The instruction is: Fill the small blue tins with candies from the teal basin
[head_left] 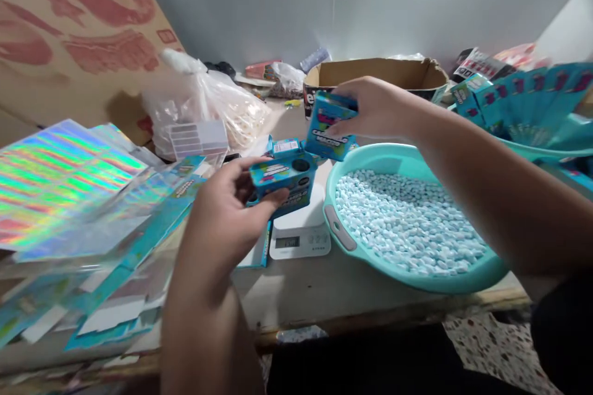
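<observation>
My left hand [236,203] is closed around a small blue printed carton [285,182], its thumb along the front and fingers behind. Dark round marks show on that carton. Higher and to the right, my right hand [368,105] grips another blue carton [328,126], tilted, close to the first one's upper right corner. Below the cartons sits a white digital scale [301,244] with a small display whose digits I cannot read. A turquoise basin [412,281] of pale blue candy-like pieces [407,222] stands right of the scale, under my right forearm.
Flat blue packaging and loose sheets [134,259] cover the left, beside shiny holographic sheets [69,179]. Behind are a filled plastic bag [208,92], a large cardboard box [83,31] and an open carton box [375,68]. Blue packets [532,99] fan out at the right.
</observation>
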`<state>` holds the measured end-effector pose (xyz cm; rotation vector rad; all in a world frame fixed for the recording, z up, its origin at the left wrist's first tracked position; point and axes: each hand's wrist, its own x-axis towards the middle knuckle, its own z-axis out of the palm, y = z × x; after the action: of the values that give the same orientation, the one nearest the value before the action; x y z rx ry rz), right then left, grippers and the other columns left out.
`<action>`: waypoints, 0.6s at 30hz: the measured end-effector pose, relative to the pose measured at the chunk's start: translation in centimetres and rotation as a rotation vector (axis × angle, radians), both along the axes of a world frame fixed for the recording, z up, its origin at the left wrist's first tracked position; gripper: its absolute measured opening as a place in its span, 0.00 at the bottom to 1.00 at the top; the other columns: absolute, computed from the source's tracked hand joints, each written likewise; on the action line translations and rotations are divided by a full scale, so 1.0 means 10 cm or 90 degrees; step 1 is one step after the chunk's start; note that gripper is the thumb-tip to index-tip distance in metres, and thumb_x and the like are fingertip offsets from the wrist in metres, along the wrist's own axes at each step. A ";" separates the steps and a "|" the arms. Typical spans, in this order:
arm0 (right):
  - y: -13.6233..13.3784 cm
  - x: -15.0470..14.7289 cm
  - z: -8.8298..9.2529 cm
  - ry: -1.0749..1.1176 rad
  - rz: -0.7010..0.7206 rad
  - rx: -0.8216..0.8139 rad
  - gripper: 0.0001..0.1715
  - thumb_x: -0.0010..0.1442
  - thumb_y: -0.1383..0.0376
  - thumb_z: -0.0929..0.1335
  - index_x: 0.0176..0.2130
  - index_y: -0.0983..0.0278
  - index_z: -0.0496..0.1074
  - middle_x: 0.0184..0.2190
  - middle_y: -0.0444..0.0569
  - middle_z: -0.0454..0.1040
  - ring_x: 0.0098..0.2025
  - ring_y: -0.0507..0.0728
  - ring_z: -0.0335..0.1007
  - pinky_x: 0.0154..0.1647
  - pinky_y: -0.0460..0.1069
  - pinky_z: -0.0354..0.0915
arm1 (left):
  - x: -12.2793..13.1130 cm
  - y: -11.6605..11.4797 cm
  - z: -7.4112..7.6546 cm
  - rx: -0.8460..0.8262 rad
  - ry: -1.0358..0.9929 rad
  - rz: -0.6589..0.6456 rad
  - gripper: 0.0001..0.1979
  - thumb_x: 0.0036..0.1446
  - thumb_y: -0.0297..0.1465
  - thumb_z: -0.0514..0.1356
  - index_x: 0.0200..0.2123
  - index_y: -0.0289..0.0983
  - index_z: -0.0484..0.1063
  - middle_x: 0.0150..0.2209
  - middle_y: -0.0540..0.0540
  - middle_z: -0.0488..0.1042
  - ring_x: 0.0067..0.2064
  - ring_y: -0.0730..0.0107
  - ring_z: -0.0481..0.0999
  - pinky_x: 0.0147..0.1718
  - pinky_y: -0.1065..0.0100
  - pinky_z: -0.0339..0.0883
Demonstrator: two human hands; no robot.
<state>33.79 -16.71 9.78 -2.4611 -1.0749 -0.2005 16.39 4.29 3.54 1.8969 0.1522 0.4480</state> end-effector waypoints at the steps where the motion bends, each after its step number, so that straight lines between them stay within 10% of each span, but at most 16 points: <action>1: -0.16 -0.03 0.00 0.004 -0.026 0.010 0.19 0.52 0.58 0.75 0.41 0.65 0.77 0.33 0.47 0.76 0.33 0.55 0.69 0.35 0.50 0.64 | 0.16 -0.04 -0.05 -0.001 0.012 -0.030 0.25 0.45 0.32 0.70 0.49 0.39 0.73 0.44 0.45 0.80 0.46 0.57 0.80 0.47 0.58 0.76; 9: -0.81 -0.20 -0.56 0.016 -0.050 0.254 0.30 0.50 0.56 0.77 0.51 0.65 0.76 0.42 0.48 0.79 0.42 0.58 0.75 0.48 0.54 0.71 | 0.72 0.23 -0.51 0.065 0.167 -0.110 0.34 0.45 0.34 0.69 0.57 0.35 0.67 0.53 0.36 0.76 0.55 0.48 0.76 0.55 0.48 0.70; 14: -0.75 -0.35 -0.52 0.096 0.070 0.370 0.35 0.47 0.56 0.79 0.52 0.63 0.75 0.44 0.47 0.78 0.46 0.58 0.75 0.50 0.52 0.71 | 0.54 -0.15 -0.19 0.128 -0.088 -0.021 0.37 0.48 0.36 0.71 0.61 0.41 0.64 0.65 0.40 0.65 0.67 0.52 0.62 0.67 0.53 0.56; 18: -0.67 -0.51 -0.46 0.163 0.093 0.430 0.34 0.45 0.56 0.80 0.49 0.63 0.75 0.44 0.48 0.76 0.47 0.59 0.74 0.50 0.52 0.71 | 0.48 -0.85 0.00 0.123 -0.122 -0.154 0.28 0.52 0.39 0.69 0.55 0.42 0.67 0.56 0.43 0.73 0.58 0.55 0.73 0.55 0.58 0.69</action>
<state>28.71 -23.44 5.19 -1.7449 -0.8848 -0.1632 21.21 -4.25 3.58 2.0166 -0.2532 0.4890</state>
